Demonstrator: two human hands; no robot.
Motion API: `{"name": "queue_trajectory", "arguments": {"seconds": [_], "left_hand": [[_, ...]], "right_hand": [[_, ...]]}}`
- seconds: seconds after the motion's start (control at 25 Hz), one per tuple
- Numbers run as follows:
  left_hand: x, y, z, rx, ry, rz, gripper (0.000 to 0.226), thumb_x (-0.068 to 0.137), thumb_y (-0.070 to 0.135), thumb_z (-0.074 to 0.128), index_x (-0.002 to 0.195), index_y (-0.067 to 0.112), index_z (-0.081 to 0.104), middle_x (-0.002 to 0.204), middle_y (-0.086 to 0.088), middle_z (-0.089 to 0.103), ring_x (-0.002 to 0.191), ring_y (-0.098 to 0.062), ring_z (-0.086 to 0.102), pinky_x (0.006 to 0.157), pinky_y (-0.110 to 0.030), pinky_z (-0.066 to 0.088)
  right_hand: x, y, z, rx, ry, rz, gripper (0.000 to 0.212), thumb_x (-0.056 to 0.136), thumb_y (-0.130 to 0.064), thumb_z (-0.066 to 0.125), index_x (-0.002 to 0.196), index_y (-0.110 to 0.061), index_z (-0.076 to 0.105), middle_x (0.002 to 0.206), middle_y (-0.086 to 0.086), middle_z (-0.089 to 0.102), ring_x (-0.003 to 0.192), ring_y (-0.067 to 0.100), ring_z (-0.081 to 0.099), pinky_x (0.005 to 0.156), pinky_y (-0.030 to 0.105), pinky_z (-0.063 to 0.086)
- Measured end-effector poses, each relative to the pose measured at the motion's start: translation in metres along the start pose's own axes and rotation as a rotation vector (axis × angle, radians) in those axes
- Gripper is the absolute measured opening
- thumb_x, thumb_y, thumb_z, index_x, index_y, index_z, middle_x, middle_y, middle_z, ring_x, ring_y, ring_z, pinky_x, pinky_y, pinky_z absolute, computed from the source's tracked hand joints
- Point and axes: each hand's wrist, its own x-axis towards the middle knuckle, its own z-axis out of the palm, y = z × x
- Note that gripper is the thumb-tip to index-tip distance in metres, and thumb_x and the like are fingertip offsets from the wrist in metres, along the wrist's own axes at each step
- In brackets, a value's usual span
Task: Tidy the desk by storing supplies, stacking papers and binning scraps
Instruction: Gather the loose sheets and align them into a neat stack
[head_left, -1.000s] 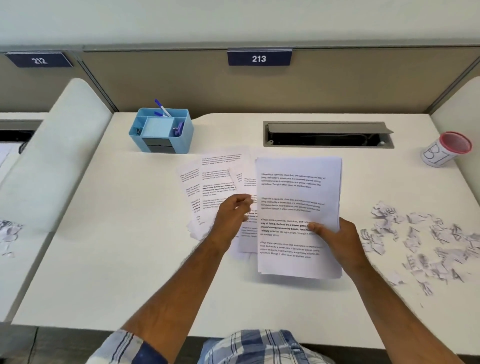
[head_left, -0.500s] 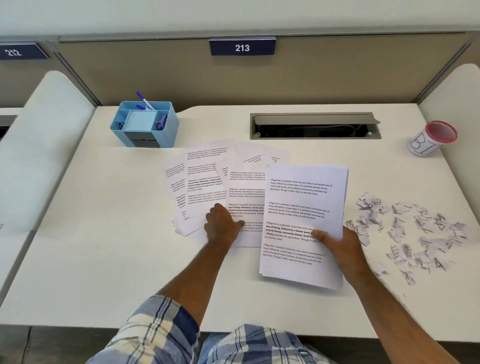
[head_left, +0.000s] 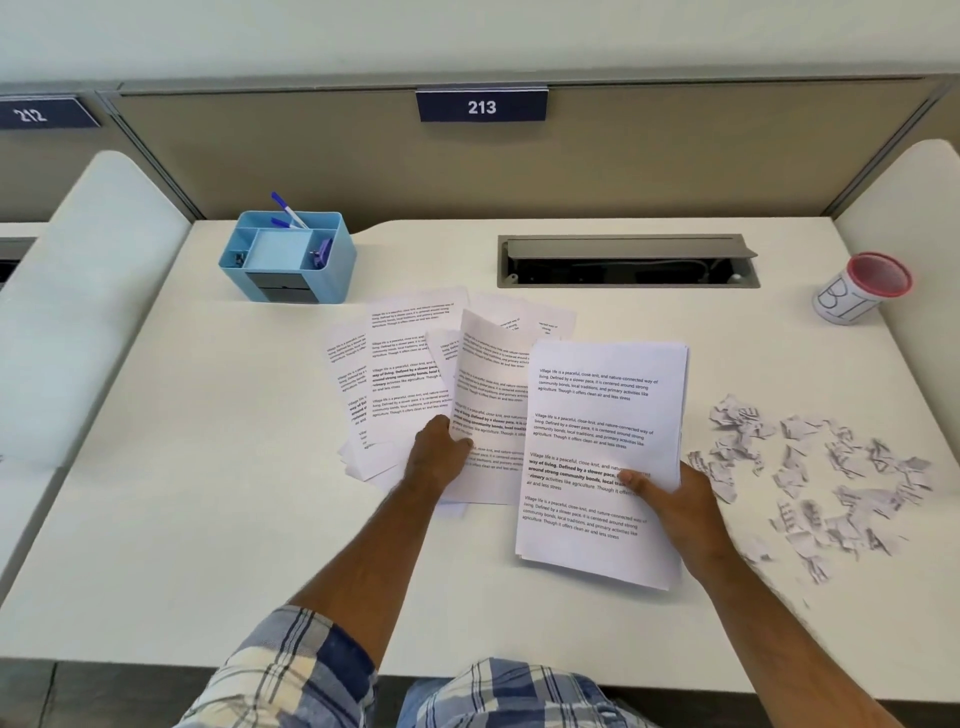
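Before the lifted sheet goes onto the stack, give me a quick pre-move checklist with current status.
1. Left hand pinches the lifted sheet: ok.
2. Right hand grips the stack: ok.
3. Stack edges squared: ok, roughly.
4. Only one sheet pinched: cannot tell.
5. Loose sheets still fanned on the desk: not ok.
6. Scraps binned in the cup: not ok.
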Motion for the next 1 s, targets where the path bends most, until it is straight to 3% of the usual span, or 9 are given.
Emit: {"name": "queue_trajectory", "arguments": {"seconds": [0.28, 0.44, 0.64, 0.84, 1.0], "left_hand": [[-0.023, -0.016, -0.053, -0.204, 0.135, 0.092, 0.034, 0.094, 0.017, 0.067, 0.127, 0.016, 0.059, 0.128, -0.001, 0.067, 0.108, -0.021, 0.064, 0.096, -0.036, 0.051], [-0.046, -0.028, -0.092, -0.406, 0.231, 0.145, 0.032, 0.094, 0.010, 0.069, 0.124, 0.017, 0.062, 0.120, 0.003, 0.070, 0.104, -0.016, 0.068, 0.095, -0.039, 0.054], [-0.078, -0.029, -0.108, -0.565, 0.106, 0.204, 0.034, 0.095, 0.019, 0.072, 0.126, 0.029, 0.063, 0.120, 0.013, 0.074, 0.107, -0.008, 0.071, 0.089, -0.032, 0.055], [-0.092, -0.022, -0.083, -0.496, -0.016, 0.228, 0.037, 0.095, 0.021, 0.072, 0.129, 0.030, 0.060, 0.125, 0.017, 0.070, 0.113, -0.005, 0.067, 0.098, -0.035, 0.055], [-0.091, -0.021, -0.069, -0.393, 0.011, 0.261, 0.039, 0.097, 0.019, 0.068, 0.132, 0.028, 0.056, 0.131, 0.017, 0.064, 0.120, -0.001, 0.060, 0.102, -0.031, 0.050]], "right_hand": [[0.004, -0.003, 0.006, 0.012, 0.023, -0.013, 0.029, 0.082, -0.022, 0.084, 0.107, -0.028, 0.071, 0.104, -0.011, 0.078, 0.093, 0.008, 0.075, 0.082, 0.032, 0.057], [0.007, -0.006, 0.011, 0.031, 0.047, -0.013, 0.027, 0.084, -0.019, 0.083, 0.104, -0.031, 0.070, 0.100, -0.022, 0.076, 0.091, 0.000, 0.073, 0.080, 0.028, 0.055], [0.014, -0.011, 0.025, 0.034, 0.008, 0.032, 0.037, 0.081, -0.028, 0.085, 0.114, -0.025, 0.070, 0.110, -0.007, 0.078, 0.099, 0.020, 0.075, 0.087, 0.041, 0.060], [0.012, -0.032, 0.055, 0.141, -0.109, 0.047, 0.043, 0.084, -0.024, 0.083, 0.124, -0.019, 0.067, 0.114, 0.001, 0.077, 0.099, 0.026, 0.076, 0.089, 0.051, 0.060], [0.005, -0.057, 0.082, 0.247, -0.099, 0.017, 0.026, 0.098, -0.031, 0.065, 0.123, -0.022, 0.068, 0.117, -0.005, 0.076, 0.109, 0.015, 0.072, 0.096, 0.040, 0.056]]}}
